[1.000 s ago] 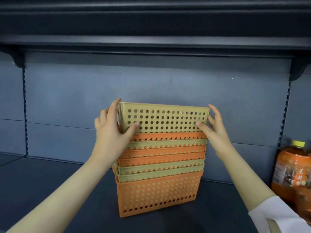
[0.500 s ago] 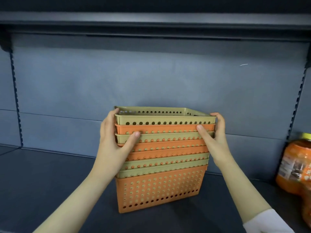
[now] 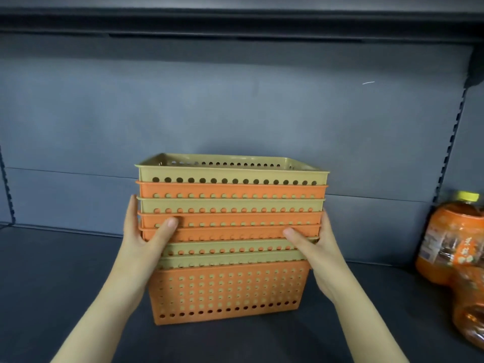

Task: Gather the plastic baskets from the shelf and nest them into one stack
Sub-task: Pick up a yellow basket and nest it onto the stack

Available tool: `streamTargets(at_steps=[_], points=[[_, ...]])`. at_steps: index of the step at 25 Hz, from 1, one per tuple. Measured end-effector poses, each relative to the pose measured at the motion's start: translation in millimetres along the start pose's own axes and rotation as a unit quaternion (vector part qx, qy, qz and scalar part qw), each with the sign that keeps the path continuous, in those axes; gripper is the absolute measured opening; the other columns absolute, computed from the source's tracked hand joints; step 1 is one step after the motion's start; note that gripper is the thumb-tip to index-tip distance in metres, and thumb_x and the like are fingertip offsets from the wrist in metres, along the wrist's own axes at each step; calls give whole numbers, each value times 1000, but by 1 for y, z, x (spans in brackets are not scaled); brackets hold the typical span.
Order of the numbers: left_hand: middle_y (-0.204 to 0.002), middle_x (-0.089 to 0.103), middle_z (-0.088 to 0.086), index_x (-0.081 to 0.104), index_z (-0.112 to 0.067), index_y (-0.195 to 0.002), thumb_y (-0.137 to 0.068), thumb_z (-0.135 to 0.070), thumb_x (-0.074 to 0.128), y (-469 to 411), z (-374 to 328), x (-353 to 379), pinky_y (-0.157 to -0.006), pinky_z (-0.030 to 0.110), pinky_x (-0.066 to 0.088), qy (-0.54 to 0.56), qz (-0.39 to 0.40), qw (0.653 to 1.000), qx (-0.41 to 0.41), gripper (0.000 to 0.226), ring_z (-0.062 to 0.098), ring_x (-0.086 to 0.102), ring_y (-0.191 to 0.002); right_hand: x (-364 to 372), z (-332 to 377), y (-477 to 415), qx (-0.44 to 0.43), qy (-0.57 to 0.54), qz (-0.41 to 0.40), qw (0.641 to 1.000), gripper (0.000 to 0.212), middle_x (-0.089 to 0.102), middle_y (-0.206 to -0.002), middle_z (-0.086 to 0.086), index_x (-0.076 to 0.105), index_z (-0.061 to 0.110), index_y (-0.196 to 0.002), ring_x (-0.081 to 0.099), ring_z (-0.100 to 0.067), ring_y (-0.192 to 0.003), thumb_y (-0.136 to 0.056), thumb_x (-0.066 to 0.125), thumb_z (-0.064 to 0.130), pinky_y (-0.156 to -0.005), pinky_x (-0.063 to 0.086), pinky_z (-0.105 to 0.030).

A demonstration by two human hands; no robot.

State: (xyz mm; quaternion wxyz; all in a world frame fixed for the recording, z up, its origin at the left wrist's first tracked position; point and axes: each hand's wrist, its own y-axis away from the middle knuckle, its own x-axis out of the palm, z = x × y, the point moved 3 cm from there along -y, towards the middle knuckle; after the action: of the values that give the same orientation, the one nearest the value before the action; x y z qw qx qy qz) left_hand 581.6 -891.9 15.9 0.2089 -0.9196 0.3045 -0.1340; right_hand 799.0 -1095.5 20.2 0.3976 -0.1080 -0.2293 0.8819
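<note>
A stack of several nested perforated baskets (image 3: 227, 289), orange and olive-tan in turn, stands on the dark shelf (image 3: 65, 271). The top basket (image 3: 230, 175) is olive-tan and sits fully down in the stack. My left hand (image 3: 142, 242) clasps the stack's left side at mid height, thumb across the front of an orange rim. My right hand (image 3: 314, 247) clasps the right side at the same height, thumb on the front. Both palms press the stack's sides.
Orange drink bottles (image 3: 450, 242) with a yellow cap stand at the right edge of the shelf. A grey back panel (image 3: 235, 113) rises behind the stack, and an upper shelf (image 3: 235, 19) overhangs.
The top olive-tan basket went down into the stack. Both hands then slid from its rim down to the middle of the stack.
</note>
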Motion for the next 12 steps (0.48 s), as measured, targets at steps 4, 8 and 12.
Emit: streamTargets(at_steps=[4,8,12], points=[[-119,71,-15,46,-43,-134,-49,-62,84,19,24,1,-87,35,52,-1,-1,999,-35,95,6,69,-107,-1,-26,4,46,-41,7,998,81,70,-111,25,43,50,-127,65,3,-105,-56,81,39,-83,50,-23],[-119,70,-16,41,-42,-138,-55,-52,81,29,44,-1,-88,33,53,7,-5,998,-70,92,8,67,-110,1,-36,6,80,-57,42,994,91,71,-108,22,44,43,-130,66,5,-100,-50,86,53,-89,48,-26],[-119,70,-16,42,-42,-135,-63,-45,82,50,56,0,-89,32,53,-9,-12,996,-82,82,8,67,-111,1,-30,11,88,-69,63,992,82,72,-107,21,44,39,-134,67,6,-97,-59,78,35,-90,47,-27]])
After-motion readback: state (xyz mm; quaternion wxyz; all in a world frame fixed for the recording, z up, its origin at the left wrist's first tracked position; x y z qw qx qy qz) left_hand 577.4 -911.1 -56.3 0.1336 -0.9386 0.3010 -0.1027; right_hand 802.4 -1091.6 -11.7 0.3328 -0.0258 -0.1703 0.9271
